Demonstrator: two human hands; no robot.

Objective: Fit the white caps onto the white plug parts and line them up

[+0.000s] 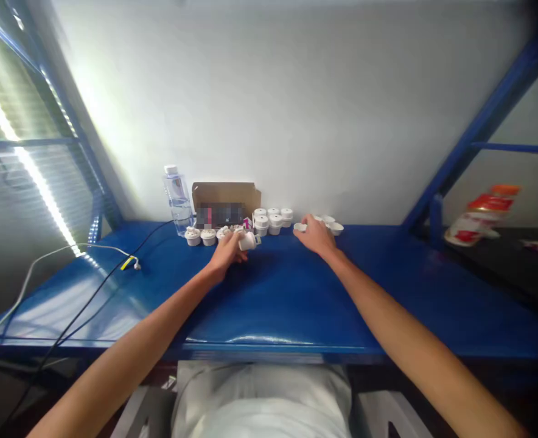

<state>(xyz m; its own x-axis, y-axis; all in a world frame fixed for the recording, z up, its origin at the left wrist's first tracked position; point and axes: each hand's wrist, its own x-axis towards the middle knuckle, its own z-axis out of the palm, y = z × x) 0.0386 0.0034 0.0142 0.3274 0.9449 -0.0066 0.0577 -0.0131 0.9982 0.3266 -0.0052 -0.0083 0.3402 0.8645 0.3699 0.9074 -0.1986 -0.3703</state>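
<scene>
My left hand (226, 254) is closed around a small white plastic cup-shaped part (249, 241), tilted on its side with a little loop at its end. Just behind that hand runs a row of white round cups with dark-specked tops (193, 236). My right hand (315, 236) is at the group of shallow white caps (336, 229), its thumb and fingers around a white cap (299, 227) on the left of the group. Between the hands, farther back, stand white lidded cups (274, 222), some stacked.
An open cardboard box (226, 193) and a clear water bottle (178, 201) stand by the wall. Cables (107, 277) cross the left of the blue table (273, 304). A red and white bottle (483, 216) is at the right, beside a blue frame post (436, 220).
</scene>
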